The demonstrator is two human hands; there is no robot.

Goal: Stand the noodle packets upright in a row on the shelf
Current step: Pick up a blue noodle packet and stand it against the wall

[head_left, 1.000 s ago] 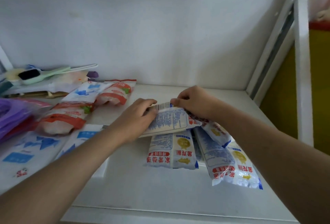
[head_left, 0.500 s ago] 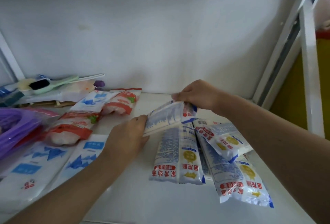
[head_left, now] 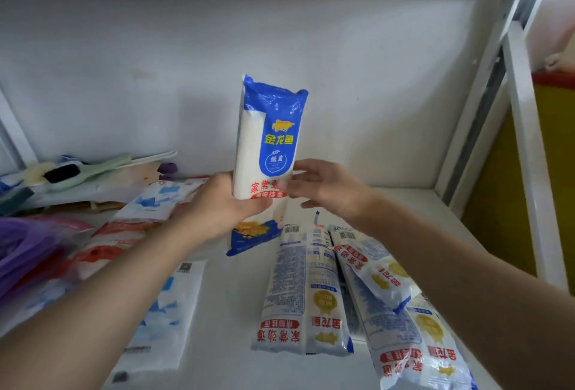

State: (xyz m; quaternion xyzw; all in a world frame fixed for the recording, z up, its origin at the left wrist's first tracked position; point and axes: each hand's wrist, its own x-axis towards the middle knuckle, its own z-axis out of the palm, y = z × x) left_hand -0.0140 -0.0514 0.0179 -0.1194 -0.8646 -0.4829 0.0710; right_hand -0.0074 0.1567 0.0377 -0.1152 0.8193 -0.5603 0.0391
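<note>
A blue and white noodle packet (head_left: 267, 147) is held upright above the white shelf (head_left: 230, 296), front label facing me. My left hand (head_left: 224, 206) grips its lower half. My right hand (head_left: 323, 187) is beside the packet's right edge with fingers spread, at most lightly touching it. Three more noodle packets lie flat on the shelf to the right: one long one (head_left: 305, 290) in the middle, a shorter one (head_left: 373, 274) lying across the top of another (head_left: 420, 346).
Red and white bags (head_left: 115, 240) and blue and white flat bags (head_left: 165, 305) lie at the left. Purple plastic (head_left: 21, 249) sits at the far left edge. Brushes and small items (head_left: 77, 171) rest against the back wall. A white upright post (head_left: 529, 153) bounds the right side.
The packet has been lifted from the pile and turned from lying to upright. My left hand moved to grip its lower half; my right hand let go of its end and opened.
</note>
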